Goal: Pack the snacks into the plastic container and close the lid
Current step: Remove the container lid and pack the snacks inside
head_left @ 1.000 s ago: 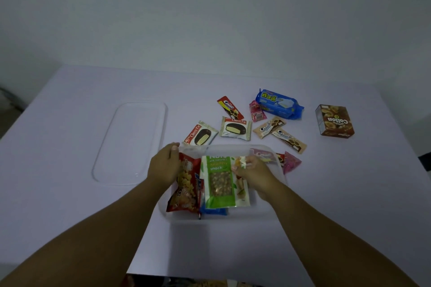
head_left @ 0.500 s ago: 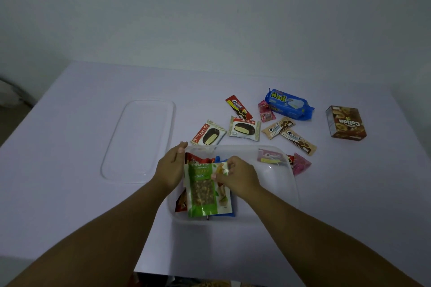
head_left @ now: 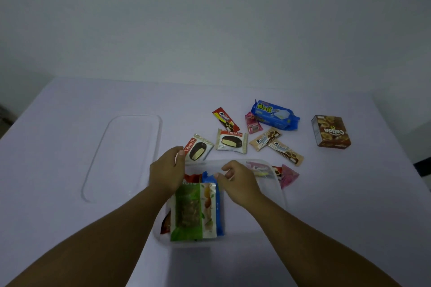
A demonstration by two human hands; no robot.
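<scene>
1. The clear plastic container (head_left: 278, 190) sits near the table's front edge, holding a green nut pouch (head_left: 190, 212), a blue packet (head_left: 215, 193) and a red bag.
2. The left hand (head_left: 166, 171) rests on the container's 9 o'clock wall, fingers relaxed.
3. The right hand (head_left: 238, 182) hovers over it with fingers curled (whether it pinches anything, I cannot tell).
4. The lid (head_left: 123, 156) lies at 10 o'clock of the container; 2 Choco Pie packs (head_left: 231, 141) lie at 12 o'clock.

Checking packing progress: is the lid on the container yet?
Off. The clear lid lies flat on the table, left of the open plastic container.
</scene>
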